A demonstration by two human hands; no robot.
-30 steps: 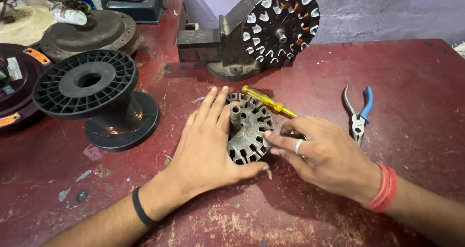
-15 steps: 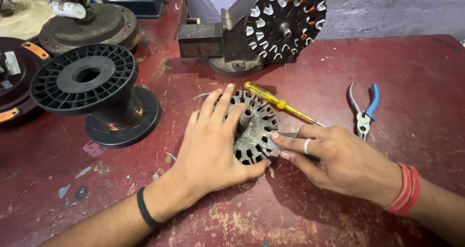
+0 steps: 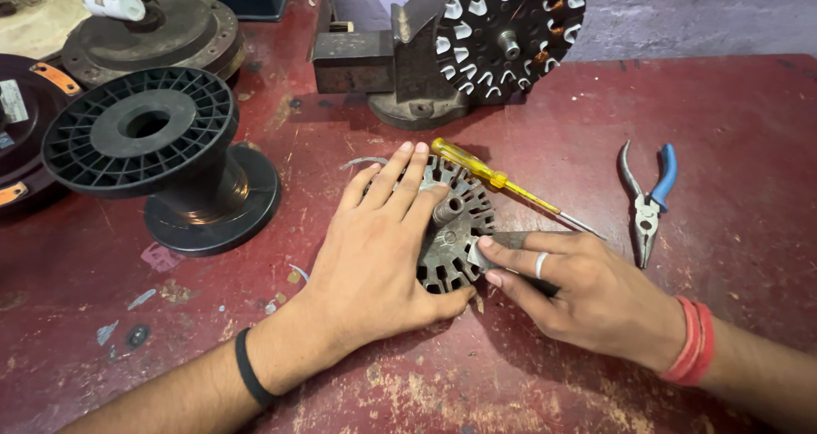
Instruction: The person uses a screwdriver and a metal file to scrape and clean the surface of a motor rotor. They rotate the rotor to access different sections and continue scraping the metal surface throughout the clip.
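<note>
The left hand (image 3: 383, 255) lies flat, fingers spread, pressing down on a slotted metal stator core (image 3: 455, 230) that rests on the red bench (image 3: 749, 102). The right hand (image 3: 587, 294) pinches what looks like a thin grey strip (image 3: 498, 245) against the core's rim. A yellow-handled screwdriver (image 3: 494, 179) lies just behind the core; blue-handled pliers (image 3: 648, 197) sit to the right, a black spool (image 3: 162, 157) to the left.
</note>
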